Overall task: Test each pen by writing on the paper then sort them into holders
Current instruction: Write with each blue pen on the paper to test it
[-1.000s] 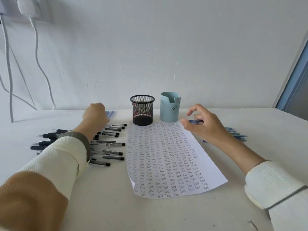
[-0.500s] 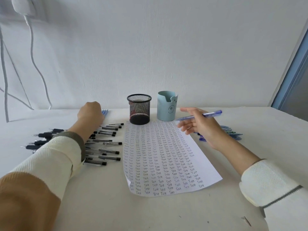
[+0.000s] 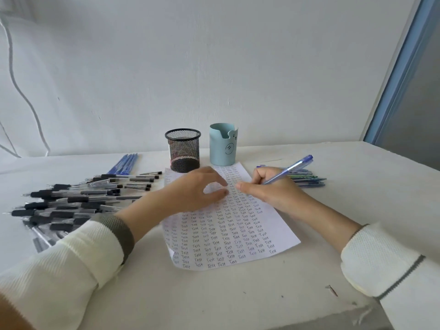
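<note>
While the right hand [image 3: 269,189] grips a blue pen [image 3: 292,168], the left hand [image 3: 192,189] hovers loosely open over the paper [image 3: 228,234] by the mesh holder [image 3: 183,151].

Tilted blue pen [image 3: 289,169] points at paper [image 3: 238,234] before mesh holder [image 3: 183,151] and teal holder [image 3: 222,146].

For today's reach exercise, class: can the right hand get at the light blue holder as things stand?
Probably yes: the light blue holder stands open-topped just beyond the right hand gripping the blue pen, only flat paper between.
</note>
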Demonstrator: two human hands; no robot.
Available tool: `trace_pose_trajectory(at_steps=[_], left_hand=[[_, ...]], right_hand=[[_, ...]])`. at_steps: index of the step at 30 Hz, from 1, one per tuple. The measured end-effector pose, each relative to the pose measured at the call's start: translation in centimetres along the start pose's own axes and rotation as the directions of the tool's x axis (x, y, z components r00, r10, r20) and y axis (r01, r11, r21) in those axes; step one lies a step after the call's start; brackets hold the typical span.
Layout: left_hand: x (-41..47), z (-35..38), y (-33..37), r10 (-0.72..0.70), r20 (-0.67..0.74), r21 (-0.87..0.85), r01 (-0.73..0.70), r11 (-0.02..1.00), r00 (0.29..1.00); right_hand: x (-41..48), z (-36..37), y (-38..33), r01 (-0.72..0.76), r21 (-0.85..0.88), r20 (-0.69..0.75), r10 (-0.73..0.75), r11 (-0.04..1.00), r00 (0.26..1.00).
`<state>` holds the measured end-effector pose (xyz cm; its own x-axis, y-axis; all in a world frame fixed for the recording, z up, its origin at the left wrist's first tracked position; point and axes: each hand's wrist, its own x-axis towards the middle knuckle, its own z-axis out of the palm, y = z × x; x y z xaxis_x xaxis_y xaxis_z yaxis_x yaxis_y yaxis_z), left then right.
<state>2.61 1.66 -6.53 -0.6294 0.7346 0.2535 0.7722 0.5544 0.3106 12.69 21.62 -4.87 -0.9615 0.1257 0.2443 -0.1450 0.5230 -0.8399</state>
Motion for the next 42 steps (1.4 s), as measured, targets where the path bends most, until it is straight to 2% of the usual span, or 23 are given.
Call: trace_pose_trajectory(at_steps=[5, 10, 42], left_hand=[[-0.3, 1.1, -0.2, -0.006, -0.009, 0.012, 0.006, 1.0, 1.0], [-0.5, 1.3, -0.2, -0.015, -0.002, 0.029, 0.015, 0.999, 1.0], [-0.6, 1.3, 0.0, -0.037, 0.016, 0.005, 0.036, 0.999, 0.999]], right_hand=[[-1.9, -0.3, 1.2, -0.08, -0.079, -0.076, 0.074, 0.994, 0.994], [-2.6, -0.2, 1.8, -0.034, -0.045, -0.14, 0.027, 0.998, 0.99], [-2.3, -0.1, 1.9, -0.009, -0.061, -0.124, 0.001, 0.998, 0.992]])
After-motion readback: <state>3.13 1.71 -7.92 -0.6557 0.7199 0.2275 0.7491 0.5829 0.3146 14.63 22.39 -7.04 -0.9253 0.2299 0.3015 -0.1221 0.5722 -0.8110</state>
